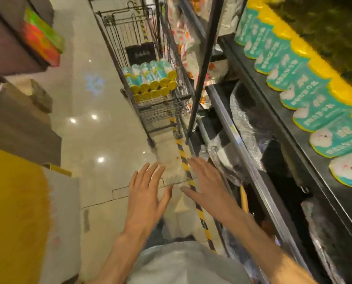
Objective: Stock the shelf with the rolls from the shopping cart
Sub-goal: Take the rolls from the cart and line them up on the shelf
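Two bare hands hang out in front of the person over the pale glossy tiled floor (101, 111), and neither has hold of anything: the left hand (145, 193) is spread flat with fingers straight and apart, the right hand (207, 181) likewise flat, fingers stretched forward, the grip of both fully slack. Ahead, well apart from the hands, stands the dark wire shopping cart (150, 99), and in its basket lies a stack of teal-and-white wrapped rolls with yellow ends (150, 78), piled on their sides with the yellow ends facing this way. On the right runs the dark metal shelf (283, 111), and along its upper level a row of matching teal-wrapped rolls with yellow tops (306, 99) stands side by side, touching one another, the line running from far to near. Below that level, clear plastic-wrapped goods (246, 128) sit in the lower bay, too blurred to name. A yellow-and-black striped floor tape (188, 175) runs along the foot of the shelf, passing between the two hands. At left, a bright green-and-red box (42, 42) sits on a brown shelf unit (9, 48).
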